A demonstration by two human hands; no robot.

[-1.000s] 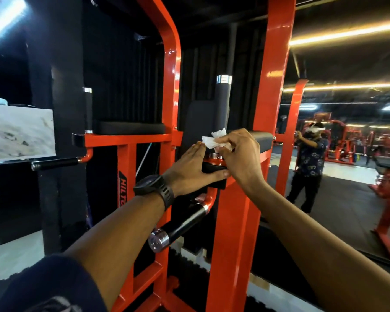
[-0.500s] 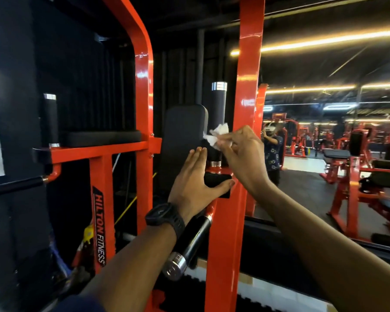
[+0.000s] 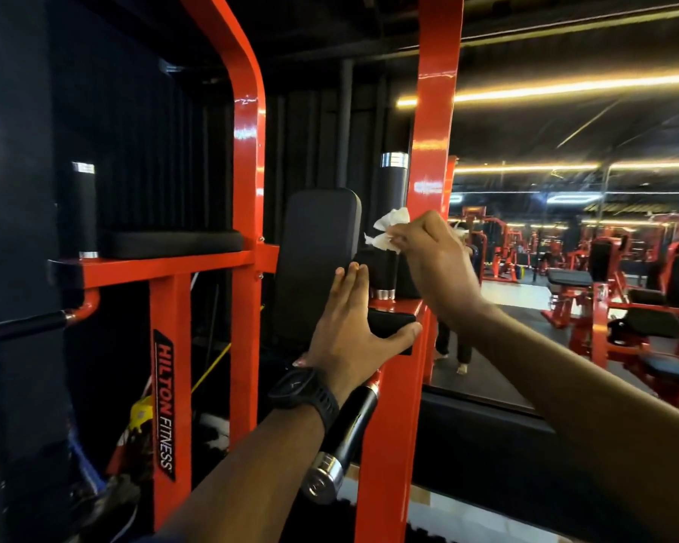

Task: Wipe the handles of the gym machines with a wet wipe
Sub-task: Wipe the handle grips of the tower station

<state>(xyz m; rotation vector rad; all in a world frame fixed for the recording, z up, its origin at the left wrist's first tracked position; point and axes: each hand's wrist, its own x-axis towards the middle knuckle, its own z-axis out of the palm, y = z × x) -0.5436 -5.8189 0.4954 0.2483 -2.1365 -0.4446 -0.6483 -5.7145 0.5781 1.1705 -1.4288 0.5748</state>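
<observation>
On an orange gym machine (image 3: 436,111), the right hand (image 3: 436,264) pinches a crumpled wet wipe (image 3: 387,231) against the upright black handle (image 3: 393,190) while the left hand (image 3: 353,323), fingers (image 3: 351,280) straight and together, braces on the armrest end cap (image 3: 389,321); wiping looks barely begun, with the lower bar handle (image 3: 345,436) and far upright handle (image 3: 83,209) apparently still to do.

One wide-angle view, worn on the person's head, faces forward at the orange upright (image 3: 436,111), which stands mid-picture. It sits close: both forearms enter from the bottom edge, and the left hand (image 3: 353,327) and right hand (image 3: 436,260) reach the upright. Left of the upright the rest of the machine fills the view. Right of it a mirror (image 3: 565,268) shows the gym far off.
</observation>
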